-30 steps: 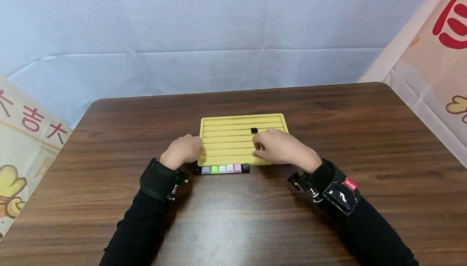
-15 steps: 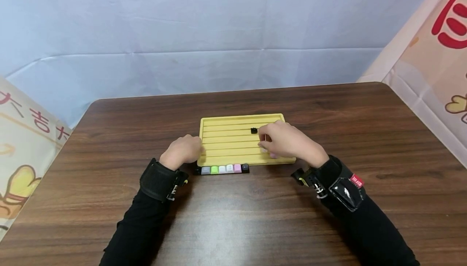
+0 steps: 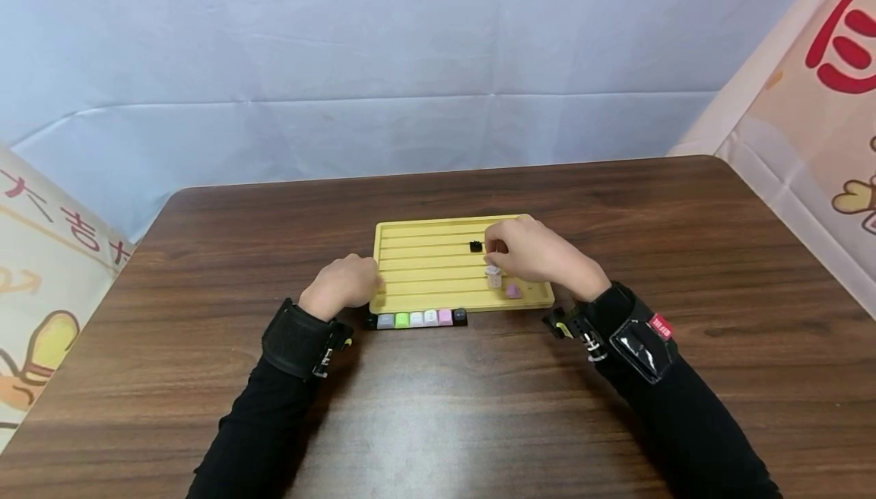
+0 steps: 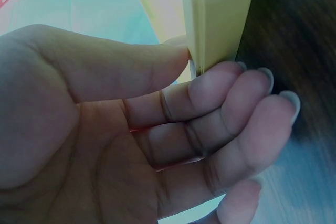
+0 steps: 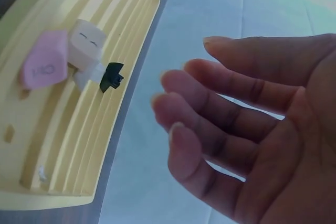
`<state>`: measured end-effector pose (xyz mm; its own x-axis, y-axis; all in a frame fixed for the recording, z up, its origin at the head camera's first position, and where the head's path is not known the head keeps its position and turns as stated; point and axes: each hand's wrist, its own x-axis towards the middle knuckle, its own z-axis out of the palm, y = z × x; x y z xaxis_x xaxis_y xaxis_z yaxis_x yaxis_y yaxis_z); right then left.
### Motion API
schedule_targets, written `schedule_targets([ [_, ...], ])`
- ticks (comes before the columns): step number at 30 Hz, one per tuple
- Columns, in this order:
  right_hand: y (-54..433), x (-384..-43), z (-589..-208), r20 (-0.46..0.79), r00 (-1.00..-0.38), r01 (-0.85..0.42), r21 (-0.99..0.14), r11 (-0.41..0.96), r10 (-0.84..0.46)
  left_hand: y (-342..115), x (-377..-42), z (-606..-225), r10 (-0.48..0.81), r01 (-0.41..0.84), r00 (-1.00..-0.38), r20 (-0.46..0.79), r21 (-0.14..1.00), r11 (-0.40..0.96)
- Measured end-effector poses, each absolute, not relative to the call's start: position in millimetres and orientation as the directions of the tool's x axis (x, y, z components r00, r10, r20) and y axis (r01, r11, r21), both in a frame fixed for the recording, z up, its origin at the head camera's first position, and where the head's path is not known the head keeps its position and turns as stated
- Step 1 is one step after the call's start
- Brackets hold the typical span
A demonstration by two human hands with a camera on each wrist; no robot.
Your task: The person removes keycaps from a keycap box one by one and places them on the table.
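Note:
In the left wrist view, my left hand (image 4: 142,114) pinches the edge of a yellow ridged tray (image 4: 223,30), thumb on one face and fingers at the other. My right hand (image 3: 534,255) is over the tray's right part in the head view. Its fingers are loosely bent with nothing between them in the right wrist view. Near it on the tray lie a pink keycap (image 5: 46,60), a white keycap (image 5: 86,44) with a second pale piece (image 5: 89,77) right against it, and a small black piece (image 5: 111,77).
Along the tray's front edge runs a row of keycaps: black, grey, green (image 3: 402,320), white, pink (image 3: 445,318) and black. The tray is on a brown wooden table (image 3: 438,408). A pale blue cloth (image 3: 438,50) hangs behind, with printed cloths at both sides.
My right hand has shifted right, then away from me toward the tray's far edge. The pink and white keycaps have come into view below it. The left hand stays at the tray's left edge.

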<state>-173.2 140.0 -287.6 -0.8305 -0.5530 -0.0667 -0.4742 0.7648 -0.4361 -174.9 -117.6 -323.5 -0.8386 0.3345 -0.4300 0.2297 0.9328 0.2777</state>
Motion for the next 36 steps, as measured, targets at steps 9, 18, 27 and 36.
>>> schedule_targets([
  [9, 137, -185, -280, -0.080, -0.833, -0.470, -0.418, 0.777, -0.547, -117, -176, -324, 0.332, 0.228, -0.837, -0.435, 0.274, 0.934],
  [18, 134, -200, -280, -0.119, -0.828, -0.469, -0.391, 0.792, -0.548, -116, -177, -325, 0.324, 0.217, -0.837, -0.442, 0.276, 0.936],
  [27, 127, -216, -283, -0.201, -0.790, -0.496, -0.347, 0.796, -0.580, -116, -176, -325, 0.329, 0.224, -0.838, -0.436, 0.275, 0.935],
  [36, 122, -222, -289, -0.314, -0.777, -0.445, -0.341, 0.828, -0.546, -116, -176, -324, 0.329, 0.221, -0.838, -0.435, 0.280, 0.934],
])
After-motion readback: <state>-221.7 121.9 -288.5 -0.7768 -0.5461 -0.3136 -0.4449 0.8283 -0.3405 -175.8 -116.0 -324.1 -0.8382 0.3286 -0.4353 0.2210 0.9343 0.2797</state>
